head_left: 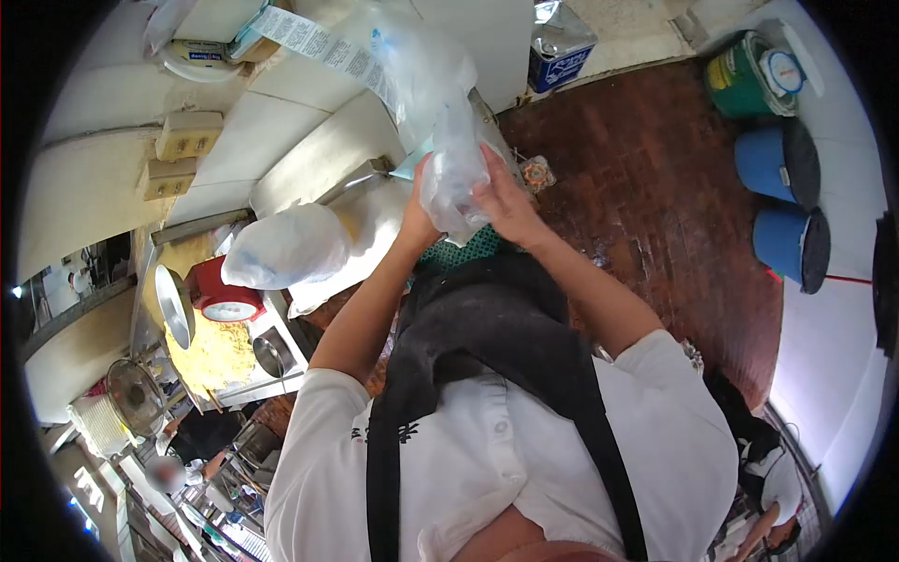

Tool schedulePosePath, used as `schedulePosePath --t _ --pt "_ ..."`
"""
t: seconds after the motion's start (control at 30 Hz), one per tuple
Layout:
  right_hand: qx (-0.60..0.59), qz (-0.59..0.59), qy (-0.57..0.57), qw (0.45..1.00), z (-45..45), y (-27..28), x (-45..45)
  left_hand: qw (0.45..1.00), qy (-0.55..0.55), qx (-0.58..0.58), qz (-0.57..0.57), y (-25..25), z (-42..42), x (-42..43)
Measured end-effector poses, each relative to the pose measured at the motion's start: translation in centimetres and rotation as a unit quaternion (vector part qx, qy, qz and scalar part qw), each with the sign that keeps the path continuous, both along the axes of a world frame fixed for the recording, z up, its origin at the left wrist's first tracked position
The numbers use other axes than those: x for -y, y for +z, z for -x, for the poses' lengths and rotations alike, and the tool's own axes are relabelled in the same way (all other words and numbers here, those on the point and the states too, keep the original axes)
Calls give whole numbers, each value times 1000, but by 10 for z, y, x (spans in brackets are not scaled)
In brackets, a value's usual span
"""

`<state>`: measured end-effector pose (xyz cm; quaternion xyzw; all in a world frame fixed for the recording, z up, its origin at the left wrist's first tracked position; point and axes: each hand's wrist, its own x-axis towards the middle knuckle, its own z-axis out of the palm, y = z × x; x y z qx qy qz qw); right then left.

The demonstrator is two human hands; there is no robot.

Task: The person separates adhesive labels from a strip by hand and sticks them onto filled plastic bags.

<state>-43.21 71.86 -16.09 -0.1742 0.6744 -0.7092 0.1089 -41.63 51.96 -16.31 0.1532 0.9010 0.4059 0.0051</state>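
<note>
Both of my hands are raised in front of me, one on each side of a clear plastic bag [454, 178]. My left hand [419, 211] presses against its left side, and my right hand [506, 201] has its fingers wrapped round the right side. Cloudy plastic [421, 70] continues above the held part, beside a long printed paper strip [323, 44]. To the left, a filled whitish plastic bag [288, 246] lies on a white surface, close to a red scale [225, 292] with a round metal pan [175, 306].
Blue bins [775, 164] with dark lids and a green bucket [740, 77] stand along the right wall. A blue tin [560, 51] is at the top. Yellow material [215, 361] lies on the left counter. Other people are at the lower left and lower right [779, 482].
</note>
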Motion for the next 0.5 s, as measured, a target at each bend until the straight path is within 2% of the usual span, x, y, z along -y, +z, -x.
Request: schedulePosePath --t 0.07,0.17,0.27,0.37,0.5 --pt "-63 -150 -72 984 -8 3 16 998 13 30 -54 -21 -2 5" --pt "-121 -197 -83 970 -12 19 18 987 33 87 -129 -25 -6 9" --pt "-97 -128 -58 985 -8 11 10 997 56 32 -35 -10 -9 -3" --pt "-140 -186 -120 965 -16 -2 26 993 55 65 -79 -47 -6 7" --pt "-123 -161 -30 979 -6 14 2 994 45 66 -68 -18 -6 9"
